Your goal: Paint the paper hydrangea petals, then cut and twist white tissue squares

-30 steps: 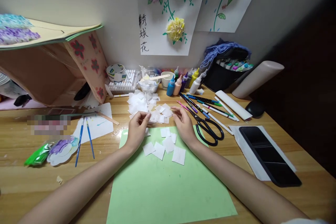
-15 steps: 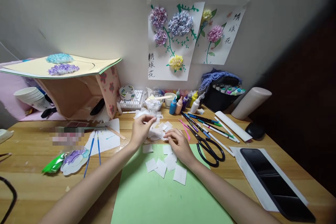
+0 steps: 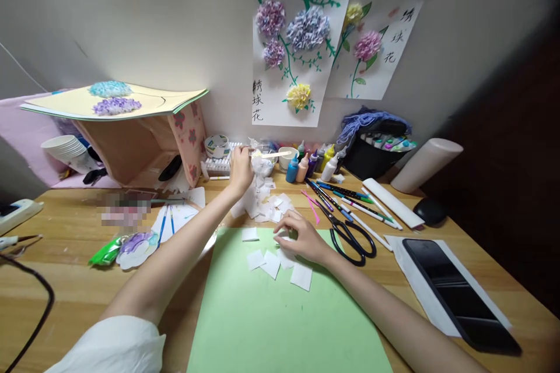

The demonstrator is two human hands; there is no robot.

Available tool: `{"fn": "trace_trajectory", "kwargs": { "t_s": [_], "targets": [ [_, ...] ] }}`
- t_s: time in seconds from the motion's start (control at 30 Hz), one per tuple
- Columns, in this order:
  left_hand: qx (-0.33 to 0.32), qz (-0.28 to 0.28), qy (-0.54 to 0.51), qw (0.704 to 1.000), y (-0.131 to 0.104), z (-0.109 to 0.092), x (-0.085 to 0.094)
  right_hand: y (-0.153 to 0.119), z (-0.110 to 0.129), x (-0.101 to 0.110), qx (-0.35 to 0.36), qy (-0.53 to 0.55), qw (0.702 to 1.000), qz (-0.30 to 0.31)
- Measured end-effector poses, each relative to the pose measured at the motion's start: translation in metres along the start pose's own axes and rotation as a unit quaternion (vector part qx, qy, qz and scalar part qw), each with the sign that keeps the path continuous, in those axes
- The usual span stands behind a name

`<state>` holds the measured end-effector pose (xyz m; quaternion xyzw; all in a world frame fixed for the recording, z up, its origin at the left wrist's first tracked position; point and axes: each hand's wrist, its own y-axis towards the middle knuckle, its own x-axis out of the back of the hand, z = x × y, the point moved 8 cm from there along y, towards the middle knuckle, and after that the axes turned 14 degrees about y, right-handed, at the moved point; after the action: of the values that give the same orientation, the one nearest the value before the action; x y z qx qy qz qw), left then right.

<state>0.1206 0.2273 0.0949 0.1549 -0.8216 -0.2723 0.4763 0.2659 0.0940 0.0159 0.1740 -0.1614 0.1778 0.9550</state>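
The left hand [image 3: 241,171] is extended toward the back of the table, its fingers bent at the left end of a stick [image 3: 276,154]; whether the stick is gripped cannot be told. The stick's right end is seen at the cup [image 3: 286,165], beside a row of bottles [image 3: 301,169]. The right hand [image 3: 303,237] is held over the far part of the green sheet [image 3: 280,326], thumb and fingers curved toward one another; whether any paper is pinched between them cannot be made out. White squares [image 3: 301,276] are scattered on the sheet, near and partly behind this hand, and more are heaped in a pile [image 3: 258,203] beyond its far edge. Scissors [image 3: 336,223] are laid to the right, near several pens [image 3: 366,227].
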Motion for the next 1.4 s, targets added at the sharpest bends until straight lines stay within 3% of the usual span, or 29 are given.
{"fn": "trace_trajectory", "kwargs": {
  "t_s": [0.07, 0.17, 0.3, 0.4, 0.57, 0.7, 0.97, 1.13, 1.4],
  "targets": [
    [-0.019, -0.003, 0.016, 1.000, -0.018, -0.005, 0.012, -0.002, 0.002, -0.005, 0.014, -0.009, 0.998, 0.055],
    [-0.097, 0.024, 0.028, 0.995, -0.058, -0.024, 0.023, -0.002, 0.001, 0.000, 0.023, -0.025, 0.998, 0.057],
    [-0.133, 0.130, 0.004, 0.983, -0.115, -0.041, 0.015, -0.001, -0.002, 0.005, 0.031, -0.041, 0.997, 0.057],
    [-0.123, 0.168, -0.033, 0.978, -0.137, -0.046, 0.011, 0.000, -0.002, 0.007, 0.040, -0.046, 0.996, 0.061],
    [-0.104, 0.182, -0.054, 0.976, -0.143, -0.042, 0.006, 0.000, -0.006, 0.010, 0.034, -0.045, 0.997, 0.051],
    [-0.081, 0.175, -0.027, 0.981, -0.142, -0.036, 0.005, 0.002, -0.016, 0.016, -0.014, 0.021, 0.999, 0.022],
    [-0.164, 0.202, -0.067, 0.963, -0.148, -0.053, 0.004, 0.002, -0.030, 0.020, -0.076, 0.227, 0.966, -0.093],
    [-0.167, 0.174, -0.093, 0.966, -0.146, -0.054, 0.008, 0.002, -0.030, 0.009, -0.106, 0.262, 0.957, -0.060],
    [-0.152, 0.165, -0.126, 0.966, -0.145, -0.052, 0.010, 0.002, -0.028, 0.008, -0.110, 0.264, 0.957, -0.051]
  ]
}}
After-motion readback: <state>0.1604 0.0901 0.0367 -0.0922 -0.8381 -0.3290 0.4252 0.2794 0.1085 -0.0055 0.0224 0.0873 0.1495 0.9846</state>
